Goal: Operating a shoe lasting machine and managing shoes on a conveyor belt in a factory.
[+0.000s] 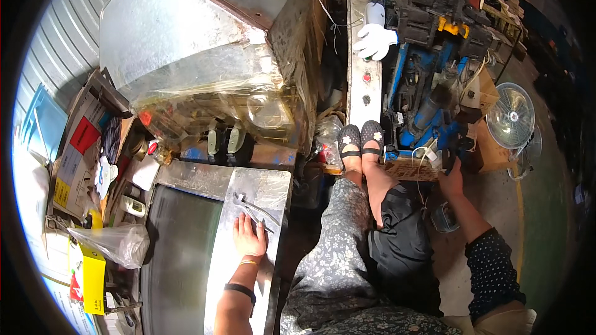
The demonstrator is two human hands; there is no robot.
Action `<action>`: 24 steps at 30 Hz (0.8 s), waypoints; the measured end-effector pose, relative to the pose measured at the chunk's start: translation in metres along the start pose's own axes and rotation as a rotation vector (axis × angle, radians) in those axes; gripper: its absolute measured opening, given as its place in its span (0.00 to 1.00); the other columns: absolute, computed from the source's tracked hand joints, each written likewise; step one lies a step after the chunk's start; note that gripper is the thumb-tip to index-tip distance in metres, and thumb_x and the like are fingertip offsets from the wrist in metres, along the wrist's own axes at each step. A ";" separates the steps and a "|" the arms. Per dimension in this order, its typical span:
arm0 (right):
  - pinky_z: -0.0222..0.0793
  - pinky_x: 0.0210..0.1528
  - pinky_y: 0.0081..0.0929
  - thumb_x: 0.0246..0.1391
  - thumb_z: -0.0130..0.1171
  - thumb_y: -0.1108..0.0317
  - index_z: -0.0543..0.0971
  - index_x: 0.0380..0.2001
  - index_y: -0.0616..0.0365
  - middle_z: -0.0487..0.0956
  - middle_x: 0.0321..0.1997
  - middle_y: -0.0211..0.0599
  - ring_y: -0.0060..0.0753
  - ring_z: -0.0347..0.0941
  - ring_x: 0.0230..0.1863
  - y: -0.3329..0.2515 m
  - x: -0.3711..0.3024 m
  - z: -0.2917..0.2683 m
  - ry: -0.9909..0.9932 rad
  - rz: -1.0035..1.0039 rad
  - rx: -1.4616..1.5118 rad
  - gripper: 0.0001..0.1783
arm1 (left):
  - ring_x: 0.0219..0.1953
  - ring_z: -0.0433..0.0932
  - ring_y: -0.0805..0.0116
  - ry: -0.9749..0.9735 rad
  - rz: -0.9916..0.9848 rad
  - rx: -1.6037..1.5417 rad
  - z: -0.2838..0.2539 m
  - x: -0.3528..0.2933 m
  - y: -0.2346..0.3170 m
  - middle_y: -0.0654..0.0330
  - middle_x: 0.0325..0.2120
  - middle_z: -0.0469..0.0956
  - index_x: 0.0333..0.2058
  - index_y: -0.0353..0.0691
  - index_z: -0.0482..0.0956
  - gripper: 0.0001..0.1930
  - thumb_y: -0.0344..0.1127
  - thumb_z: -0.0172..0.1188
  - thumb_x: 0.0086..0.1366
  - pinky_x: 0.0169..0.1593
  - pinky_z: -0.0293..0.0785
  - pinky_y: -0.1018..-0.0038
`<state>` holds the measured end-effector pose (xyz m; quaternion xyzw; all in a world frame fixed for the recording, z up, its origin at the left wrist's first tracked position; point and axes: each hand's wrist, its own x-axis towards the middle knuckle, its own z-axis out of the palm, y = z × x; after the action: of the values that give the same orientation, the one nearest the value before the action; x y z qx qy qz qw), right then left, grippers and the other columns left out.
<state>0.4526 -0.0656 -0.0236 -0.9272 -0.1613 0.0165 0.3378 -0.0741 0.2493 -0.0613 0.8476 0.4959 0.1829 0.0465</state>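
Observation:
My left hand (249,239) lies flat, fingers stretched out, on the bare metal top (239,273) beside a dark conveyor belt (183,254). Just beyond its fingertips is a slim grey hand tool with two long handles (253,206), partly beside the index finger. Out to the right, my right hand (451,181) is closed around a dark flat object (448,160), perhaps a phone; the grip hides much of it. Next to that hand, a white cable with a pale plug or adapter (429,154) rests on a cardboard box (410,170).
Both my feet rest against a long white control panel (364,102) carrying buttons and a white glove (375,41). A plastic-wrapped metal machine (186,43) stands far left. Blue machinery (428,111) and a round fan (510,115) are at right. A yellow box (93,278) stands left.

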 end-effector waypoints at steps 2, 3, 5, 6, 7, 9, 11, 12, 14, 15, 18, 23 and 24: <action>0.70 0.52 0.44 0.50 0.61 0.68 0.51 0.66 0.59 0.77 0.50 0.61 0.61 0.74 0.52 -0.001 0.000 0.001 -0.001 -0.007 -0.012 0.43 | 0.64 0.60 0.40 0.000 -0.007 0.003 -0.001 0.000 -0.001 0.42 0.60 0.66 0.55 0.29 0.71 0.28 0.48 0.51 0.66 0.68 0.53 0.55; 0.70 0.51 0.44 0.50 0.60 0.68 0.51 0.66 0.59 0.77 0.50 0.61 0.61 0.75 0.51 0.000 0.001 0.001 0.000 -0.011 -0.026 0.43 | 0.64 0.60 0.41 0.007 -0.005 -0.001 0.000 0.000 0.000 0.42 0.60 0.66 0.55 0.29 0.71 0.28 0.48 0.51 0.66 0.68 0.53 0.55; 0.70 0.51 0.44 0.51 0.60 0.67 0.51 0.66 0.59 0.77 0.50 0.61 0.61 0.75 0.51 0.001 0.001 0.000 0.002 -0.023 -0.030 0.43 | 0.64 0.60 0.41 0.015 -0.005 -0.006 0.001 0.000 0.000 0.43 0.60 0.66 0.55 0.30 0.72 0.28 0.48 0.52 0.66 0.68 0.53 0.55; 0.70 0.51 0.45 0.51 0.60 0.67 0.51 0.67 0.59 0.77 0.50 0.62 0.61 0.75 0.51 0.002 0.002 0.001 0.003 -0.034 -0.032 0.43 | 0.64 0.60 0.41 0.022 -0.003 -0.003 0.002 0.000 -0.001 0.43 0.60 0.67 0.55 0.30 0.72 0.28 0.48 0.52 0.66 0.68 0.54 0.55; 0.70 0.51 0.45 0.51 0.60 0.67 0.51 0.67 0.59 0.77 0.50 0.62 0.61 0.75 0.51 0.003 0.003 0.001 0.003 -0.036 -0.032 0.43 | 0.64 0.60 0.41 0.028 0.000 0.000 0.003 0.000 -0.002 0.43 0.60 0.67 0.55 0.30 0.72 0.27 0.48 0.52 0.66 0.68 0.54 0.55; 0.70 0.51 0.46 0.51 0.60 0.67 0.50 0.67 0.59 0.77 0.50 0.62 0.61 0.75 0.51 0.005 0.005 0.003 -0.002 -0.013 -0.026 0.44 | 0.64 0.61 0.41 0.034 0.003 0.008 0.005 0.000 -0.003 0.43 0.60 0.67 0.54 0.30 0.72 0.27 0.48 0.52 0.66 0.67 0.54 0.55; 0.70 0.51 0.46 0.51 0.60 0.67 0.50 0.67 0.59 0.77 0.50 0.62 0.61 0.75 0.51 0.007 0.005 0.004 0.018 -0.030 -0.028 0.44 | 0.64 0.61 0.41 0.040 0.008 0.016 0.007 0.000 -0.003 0.43 0.60 0.67 0.54 0.30 0.72 0.28 0.48 0.52 0.66 0.67 0.54 0.55; 0.70 0.51 0.46 0.50 0.60 0.67 0.50 0.67 0.58 0.77 0.50 0.62 0.61 0.75 0.51 0.008 0.006 0.005 0.035 -0.045 -0.028 0.44 | 0.64 0.61 0.41 0.048 0.012 0.006 0.006 0.000 -0.003 0.42 0.59 0.67 0.54 0.30 0.72 0.28 0.48 0.52 0.66 0.67 0.54 0.55; 0.70 0.51 0.46 0.50 0.61 0.67 0.50 0.67 0.58 0.76 0.50 0.62 0.61 0.75 0.51 0.012 0.007 0.006 0.031 -0.056 -0.006 0.45 | 0.63 0.61 0.40 0.059 0.016 -0.005 0.006 0.000 -0.003 0.42 0.59 0.68 0.54 0.30 0.72 0.28 0.49 0.52 0.66 0.67 0.55 0.54; 0.70 0.51 0.46 0.50 0.61 0.67 0.50 0.67 0.58 0.76 0.50 0.62 0.61 0.74 0.52 0.013 0.007 0.006 0.024 -0.062 0.013 0.45 | 0.63 0.61 0.40 0.057 0.017 -0.001 0.006 0.000 -0.004 0.42 0.59 0.68 0.54 0.30 0.73 0.28 0.49 0.52 0.66 0.67 0.55 0.55; 0.70 0.51 0.46 0.49 0.62 0.66 0.50 0.67 0.58 0.76 0.51 0.62 0.62 0.74 0.52 0.013 0.007 0.005 -0.008 -0.012 0.003 0.46 | 0.63 0.61 0.40 0.052 0.024 0.004 0.006 0.000 -0.004 0.42 0.60 0.67 0.54 0.29 0.72 0.28 0.48 0.52 0.66 0.67 0.55 0.55; 0.70 0.52 0.45 0.49 0.62 0.66 0.50 0.67 0.58 0.76 0.51 0.61 0.62 0.74 0.52 0.007 0.003 0.003 0.001 -0.012 -0.003 0.46 | 0.64 0.60 0.40 0.018 0.007 -0.007 0.004 -0.002 -0.002 0.41 0.60 0.66 0.55 0.28 0.72 0.28 0.47 0.52 0.66 0.67 0.54 0.55; 0.69 0.52 0.45 0.49 0.63 0.66 0.50 0.67 0.58 0.76 0.51 0.61 0.61 0.74 0.52 0.006 0.002 0.002 0.005 -0.012 0.007 0.46 | 0.64 0.60 0.40 0.018 0.011 -0.007 0.004 0.000 -0.001 0.41 0.60 0.66 0.55 0.28 0.72 0.28 0.47 0.52 0.66 0.67 0.54 0.55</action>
<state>0.4556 -0.0680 -0.0292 -0.9251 -0.1659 0.0127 0.3413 -0.0742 0.2499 -0.0651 0.8486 0.4909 0.1922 0.0440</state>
